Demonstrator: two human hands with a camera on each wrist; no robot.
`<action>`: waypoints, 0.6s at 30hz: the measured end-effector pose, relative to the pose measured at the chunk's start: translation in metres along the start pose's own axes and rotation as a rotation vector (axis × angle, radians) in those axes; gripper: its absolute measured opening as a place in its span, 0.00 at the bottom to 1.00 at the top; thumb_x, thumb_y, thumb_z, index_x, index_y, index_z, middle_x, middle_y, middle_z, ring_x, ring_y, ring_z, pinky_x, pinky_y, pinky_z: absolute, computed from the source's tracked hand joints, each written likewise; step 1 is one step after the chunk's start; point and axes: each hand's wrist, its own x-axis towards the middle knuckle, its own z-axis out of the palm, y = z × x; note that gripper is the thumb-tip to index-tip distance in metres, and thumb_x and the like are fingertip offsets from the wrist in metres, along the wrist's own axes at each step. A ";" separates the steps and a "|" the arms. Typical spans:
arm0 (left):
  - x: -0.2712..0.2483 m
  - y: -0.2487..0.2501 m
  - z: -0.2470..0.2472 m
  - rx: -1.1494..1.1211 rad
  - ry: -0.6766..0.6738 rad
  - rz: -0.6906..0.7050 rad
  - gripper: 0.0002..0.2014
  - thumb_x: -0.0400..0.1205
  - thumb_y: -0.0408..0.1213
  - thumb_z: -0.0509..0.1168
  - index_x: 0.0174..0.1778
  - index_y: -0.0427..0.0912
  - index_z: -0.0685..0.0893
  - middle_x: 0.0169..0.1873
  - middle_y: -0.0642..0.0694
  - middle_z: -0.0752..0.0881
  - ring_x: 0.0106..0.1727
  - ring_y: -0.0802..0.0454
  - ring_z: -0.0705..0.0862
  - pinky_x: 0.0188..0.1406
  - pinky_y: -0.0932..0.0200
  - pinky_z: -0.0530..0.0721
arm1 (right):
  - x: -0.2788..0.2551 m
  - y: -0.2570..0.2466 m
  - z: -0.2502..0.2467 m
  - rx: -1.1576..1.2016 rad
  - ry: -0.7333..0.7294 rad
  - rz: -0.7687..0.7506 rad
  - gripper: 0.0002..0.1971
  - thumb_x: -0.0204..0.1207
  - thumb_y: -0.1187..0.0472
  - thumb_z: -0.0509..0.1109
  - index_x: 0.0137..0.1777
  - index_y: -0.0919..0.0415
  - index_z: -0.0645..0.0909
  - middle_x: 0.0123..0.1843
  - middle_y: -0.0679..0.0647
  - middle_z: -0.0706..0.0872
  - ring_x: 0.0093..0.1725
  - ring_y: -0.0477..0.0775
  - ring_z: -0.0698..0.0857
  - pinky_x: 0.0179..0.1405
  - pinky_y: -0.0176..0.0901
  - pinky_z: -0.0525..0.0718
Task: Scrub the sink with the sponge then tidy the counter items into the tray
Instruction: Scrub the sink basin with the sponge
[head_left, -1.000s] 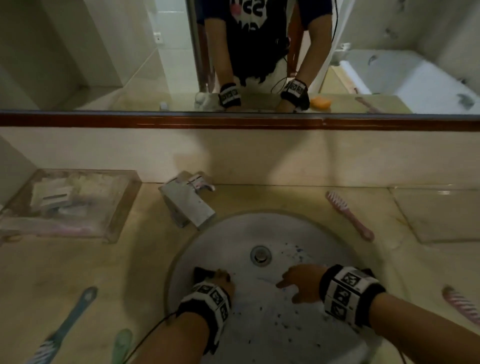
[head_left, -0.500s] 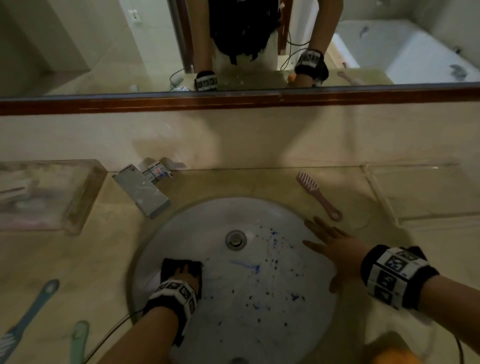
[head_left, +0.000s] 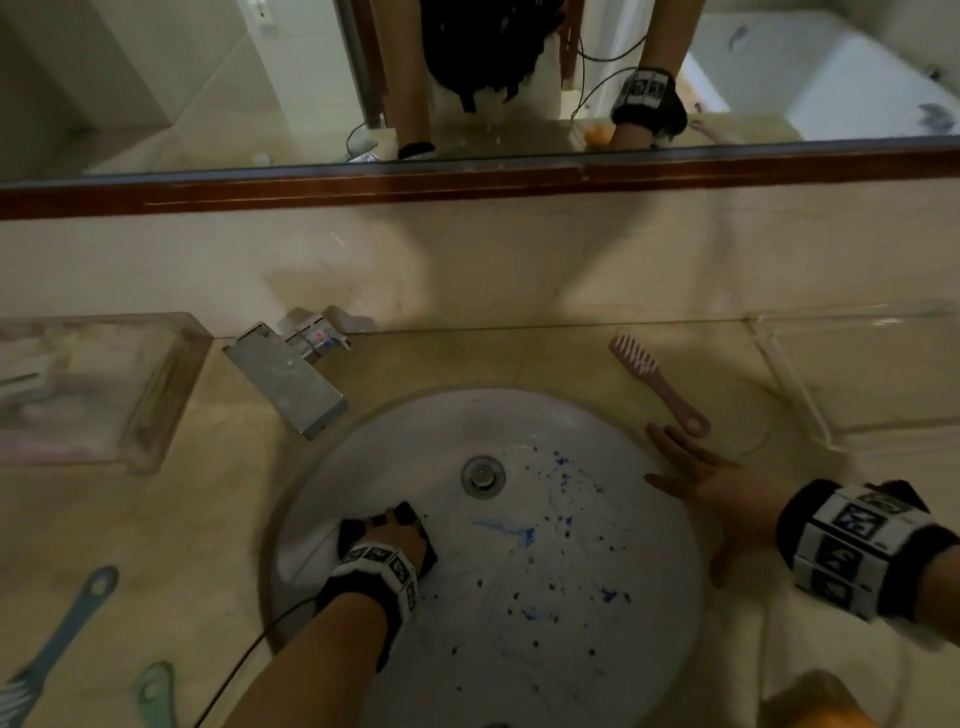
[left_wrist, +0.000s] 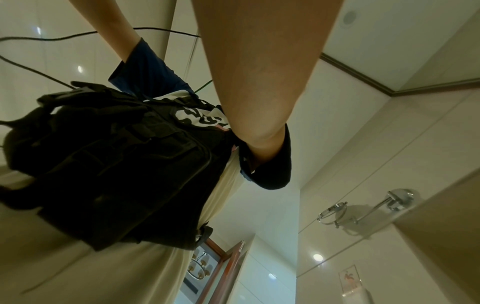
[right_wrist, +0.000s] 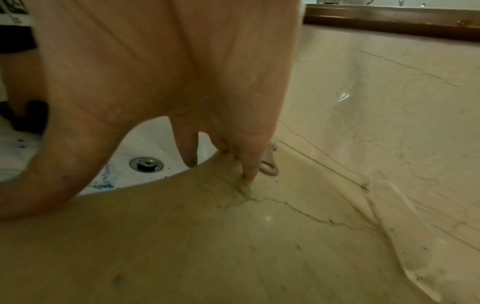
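Observation:
The white round sink is flecked with blue stains around its drain. My left hand holds a black sponge against the basin's left wall, fingers curled over it. My right hand lies flat and open on the counter at the sink's right rim, fingers spread. In the right wrist view that hand fills the top, its fingertips touch the marble, and the sponge shows at far left. The left wrist view shows only my arm and torso.
A pink comb lies just beyond my right fingers. An empty clear tray stands at the right; another tray with items at the left. The faucet overhangs the basin. A blue brush, a green handle and something orange lie near the front edge.
My right hand left the basin and moved right onto the counter beside the rim, fingers now spread flat. My left hand stays on the sponge at the basin's left side.

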 end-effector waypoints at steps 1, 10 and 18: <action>-0.004 0.003 -0.001 -0.051 -0.026 -0.009 0.25 0.90 0.38 0.50 0.78 0.23 0.62 0.82 0.32 0.60 0.83 0.37 0.60 0.85 0.45 0.54 | 0.000 0.000 0.000 0.002 0.003 0.001 0.64 0.60 0.40 0.80 0.83 0.54 0.37 0.68 0.55 0.16 0.71 0.53 0.21 0.84 0.53 0.45; -0.056 0.029 -0.004 0.091 0.000 0.181 0.19 0.87 0.35 0.54 0.73 0.35 0.76 0.72 0.39 0.78 0.74 0.43 0.77 0.72 0.54 0.75 | 0.002 -0.001 0.000 0.027 -0.001 0.024 0.64 0.52 0.37 0.80 0.84 0.54 0.48 0.78 0.58 0.19 0.80 0.61 0.24 0.86 0.55 0.44; -0.079 0.022 -0.006 0.387 -0.398 0.175 0.26 0.78 0.56 0.65 0.64 0.40 0.81 0.68 0.37 0.82 0.67 0.35 0.82 0.66 0.34 0.80 | 0.002 0.003 0.003 0.013 0.032 0.007 0.59 0.58 0.40 0.81 0.84 0.58 0.52 0.80 0.64 0.22 0.81 0.67 0.27 0.85 0.57 0.42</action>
